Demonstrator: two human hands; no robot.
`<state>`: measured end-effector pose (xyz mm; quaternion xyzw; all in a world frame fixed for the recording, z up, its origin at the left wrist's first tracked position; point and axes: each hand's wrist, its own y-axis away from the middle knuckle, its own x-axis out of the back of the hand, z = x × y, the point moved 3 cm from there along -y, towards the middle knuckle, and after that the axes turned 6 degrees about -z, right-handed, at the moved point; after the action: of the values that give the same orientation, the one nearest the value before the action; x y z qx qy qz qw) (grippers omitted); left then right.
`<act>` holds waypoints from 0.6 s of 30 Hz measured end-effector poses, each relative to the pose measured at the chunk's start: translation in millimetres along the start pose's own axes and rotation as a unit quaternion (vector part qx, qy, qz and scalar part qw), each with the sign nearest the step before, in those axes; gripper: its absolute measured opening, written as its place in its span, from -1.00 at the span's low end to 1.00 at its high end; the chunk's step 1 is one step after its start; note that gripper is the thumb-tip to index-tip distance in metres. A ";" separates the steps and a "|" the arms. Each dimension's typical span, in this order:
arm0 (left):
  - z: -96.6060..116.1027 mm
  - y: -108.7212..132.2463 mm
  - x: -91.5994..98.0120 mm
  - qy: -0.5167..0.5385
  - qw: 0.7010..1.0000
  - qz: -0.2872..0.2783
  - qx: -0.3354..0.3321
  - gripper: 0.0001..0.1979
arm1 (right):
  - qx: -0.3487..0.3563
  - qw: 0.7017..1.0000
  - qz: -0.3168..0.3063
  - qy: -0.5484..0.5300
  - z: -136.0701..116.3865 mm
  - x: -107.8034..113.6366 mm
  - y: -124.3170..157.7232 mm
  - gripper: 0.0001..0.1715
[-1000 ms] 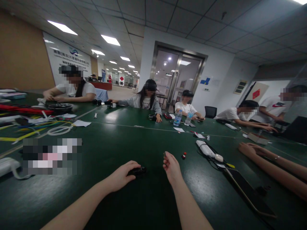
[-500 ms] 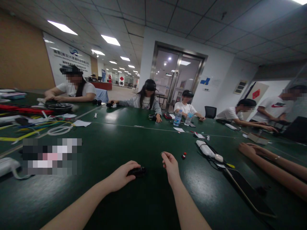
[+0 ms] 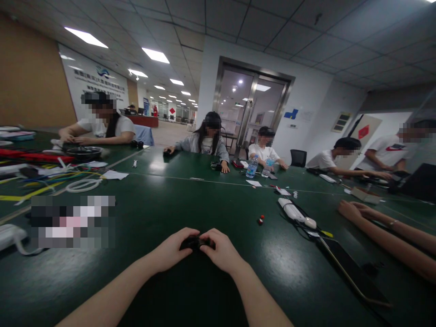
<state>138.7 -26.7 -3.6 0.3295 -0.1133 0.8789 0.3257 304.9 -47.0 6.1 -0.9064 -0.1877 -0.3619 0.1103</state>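
Near the front middle of the dark green table [image 3: 160, 204], my left hand [image 3: 175, 247] is closed round the left part of a small black object [image 3: 195, 243]. My right hand [image 3: 220, 250] lies against the object's right end, its fingers curled and pressed together. Whether a small item sits between the right fingertips is hidden. The two hands almost meet over the object. A small red and black piece [image 3: 260, 220] stands on the table to the right, beyond my right hand.
At the right lie a white power strip [image 3: 291, 210], a dark flat tablet-like device [image 3: 354, 272] and another person's forearms [image 3: 384, 231]. Cables and a white cord coil [image 3: 83, 185] are at the left. Two water bottles [image 3: 252, 167] stand at the far side, where several people sit.
My right hand has moved left and down from beside the red and black piece to the black object. My left hand has stayed at the object.
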 end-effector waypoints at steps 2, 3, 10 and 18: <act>-3.6 -0.4 -0.8 0.014 1.000 0.007 0.007 -0.52 | 0.000 1.000 -0.005 0.011 -1.6 -0.5 0.0 -0.74; -4.7 -0.7 -1.1 0.018 1.000 0.009 0.007 -0.51 | 0.004 1.000 -0.006 0.015 -2.4 -0.8 0.0 -0.75; 3.8 1.7 0.7 -0.006 1.000 0.009 -0.012 -0.62 | 0.009 0.999 -0.016 0.029 -1.6 -4.1 0.7 -0.77; 11.4 3.4 2.7 -0.037 0.999 0.004 -0.012 -0.74 | -0.015 0.998 -0.032 0.054 -6.3 -4.2 0.1 -0.74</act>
<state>140.7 -32.7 6.9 0.3571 -0.1367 0.8662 0.3216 298.3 -50.4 7.6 -0.8806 -0.2050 -0.4166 0.0945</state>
